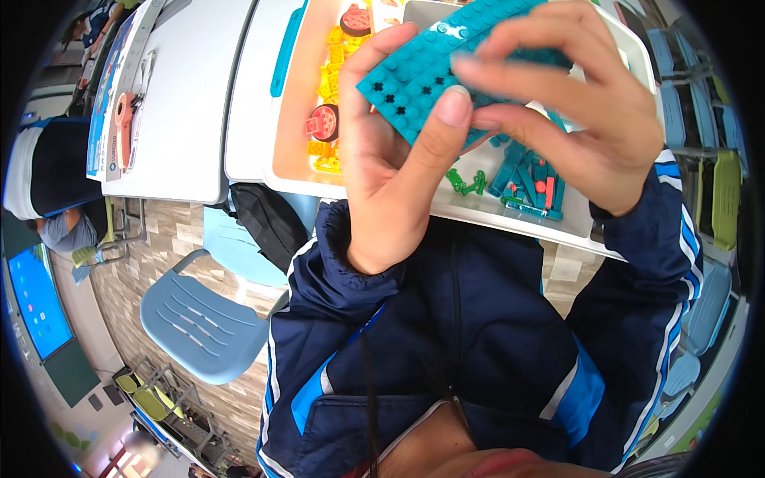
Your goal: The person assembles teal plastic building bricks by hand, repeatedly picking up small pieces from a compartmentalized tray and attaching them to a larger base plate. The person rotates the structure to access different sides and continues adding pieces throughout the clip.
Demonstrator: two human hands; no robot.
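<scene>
A teal studded building-block plate is tilted up above the open bin. Gripping its lower edge, my left hand has the thumb on the studded face and the fingers behind. Several dark cross-shaped spots show near one corner of the plate. My right hand reaches over the plate from the right, with finger and thumb tips at its surface. Its index finger is smeared by motion, and anything between those tips cannot be made out. Below the hands, teal pieces and small green pieces lie in the bin.
The white bin has an orange section with yellow blocks and a wheel. Left of it stands a white table with a box. A blue chair and a black bag are lower left. Another person sits far left.
</scene>
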